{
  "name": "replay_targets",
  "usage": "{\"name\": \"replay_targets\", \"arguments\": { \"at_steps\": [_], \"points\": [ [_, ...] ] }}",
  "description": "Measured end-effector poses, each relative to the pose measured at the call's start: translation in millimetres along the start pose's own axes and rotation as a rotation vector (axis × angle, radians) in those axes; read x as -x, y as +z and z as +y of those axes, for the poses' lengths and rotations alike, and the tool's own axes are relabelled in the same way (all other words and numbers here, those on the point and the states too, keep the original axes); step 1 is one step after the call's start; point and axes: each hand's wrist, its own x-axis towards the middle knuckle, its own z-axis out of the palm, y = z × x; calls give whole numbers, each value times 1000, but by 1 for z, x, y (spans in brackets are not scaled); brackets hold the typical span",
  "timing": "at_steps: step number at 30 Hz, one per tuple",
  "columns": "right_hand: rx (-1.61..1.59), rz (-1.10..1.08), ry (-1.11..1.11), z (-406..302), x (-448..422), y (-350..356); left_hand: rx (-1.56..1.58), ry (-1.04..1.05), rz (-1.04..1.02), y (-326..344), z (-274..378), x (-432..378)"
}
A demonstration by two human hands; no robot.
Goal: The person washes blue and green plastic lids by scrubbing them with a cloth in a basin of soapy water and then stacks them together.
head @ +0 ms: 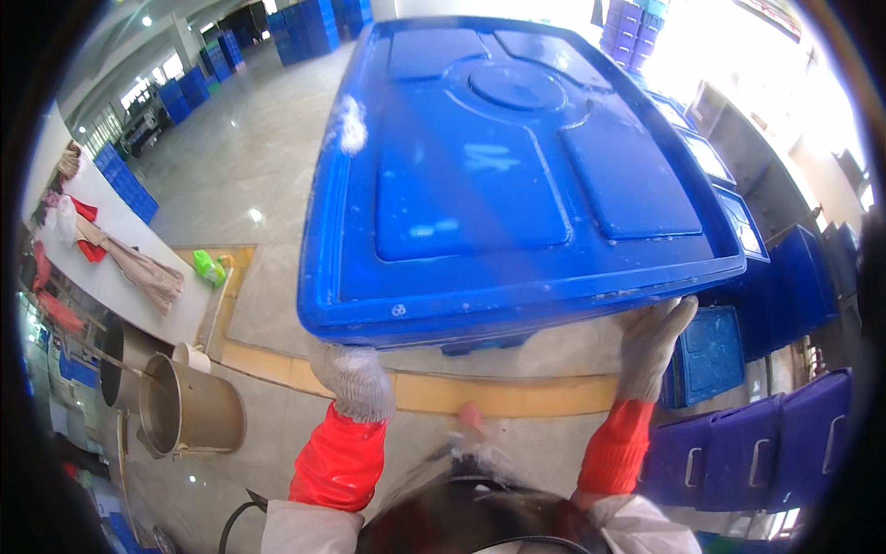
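Note:
A large blue plastic lid [471,180] with raised panels and a round boss fills the upper middle of the head view, held up in front of me. White foam clings to its left rim, and small droplets dot the surface. My left hand [353,381], in a pale knitted glove with a red cuff, supports the near left corner from below. Under the near right edge, my right hand [654,339], gloved alike, grips the rim with its thumb side outward. The fingers of both hands are largely hidden beneath the lid.
Metal buckets [208,408] stand at left, near a white partition [138,256] draped with cloths. Purple bins [744,450] and blue lids [709,353] crowd the right side. A yellow floor strip [498,395] crosses the wet floor. Blue crates [304,31] are stacked far back.

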Motion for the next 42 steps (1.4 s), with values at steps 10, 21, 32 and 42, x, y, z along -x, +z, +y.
{"name": "replay_targets", "arguments": {
  "at_steps": [10,21,32,42],
  "points": [
    [92,-181,-84,-42,-98,59,-195,144,128,81,-6,-65],
    [354,-369,146,-28,-142,28,11,160,32,122,5,-73],
    [526,-223,636,25,-210,-146,-370,-732,353,52,-2,89],
    [851,-1094,963,268,-99,-187,-1226,-241,-627,-13,-73,381]
  ]
}}
